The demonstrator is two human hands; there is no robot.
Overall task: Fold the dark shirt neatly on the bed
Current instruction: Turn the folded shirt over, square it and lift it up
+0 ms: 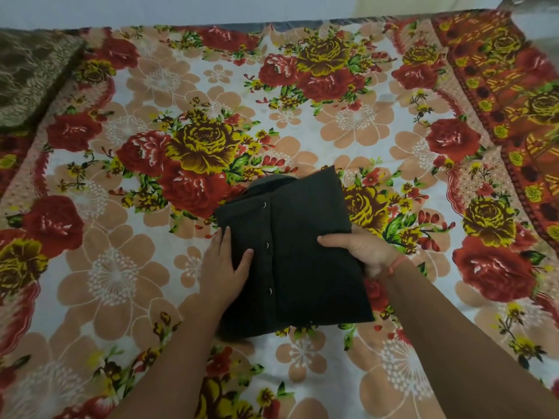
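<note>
The dark shirt [302,252] lies folded into a compact rectangle on the flowered bed sheet [145,267], front side up, with three snap buttons in a row and the collar at the far end. My left hand [225,264] grips the shirt's left edge, thumb on top and fingers tucked under the fabric. My right hand [360,247] grips the right edge the same way, thumb lying across the cloth. A red thread is tied around my right wrist.
A brown patterned pillow [30,74] sits at the bed's far left corner. The sheet's red and orange border [514,95] runs along the right side. A pale wall lies beyond the far edge of the bed.
</note>
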